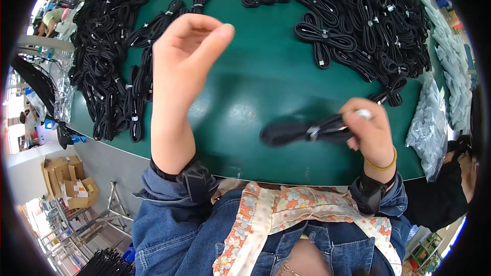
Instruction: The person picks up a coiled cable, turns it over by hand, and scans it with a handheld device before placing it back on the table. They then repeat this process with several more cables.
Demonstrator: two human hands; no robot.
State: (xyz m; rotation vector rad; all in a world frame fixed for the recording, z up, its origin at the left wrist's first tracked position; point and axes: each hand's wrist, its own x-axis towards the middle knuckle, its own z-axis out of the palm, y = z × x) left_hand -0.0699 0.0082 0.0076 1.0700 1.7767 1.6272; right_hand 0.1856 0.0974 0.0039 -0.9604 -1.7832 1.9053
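My right hand [371,128] grips one end of a coiled black cable [289,132], bound round its middle with a tie. The coil stretches leftward just over the green table and is slightly blurred. Thumb and fingers close around its right end, where a small white piece shows by the thumb. My left hand [192,51] is raised over the table's left part, its fingers curled round to meet the thumb, with nothing seen in them. Behind it lie more bundled black cables [169,15].
Heaps of tied black cables lie along the table's left side [102,56] and far right [378,25]. A clear plastic bag [429,128] sits at the right edge. Cardboard boxes [76,184] stand on the left. People are nearby at both sides.
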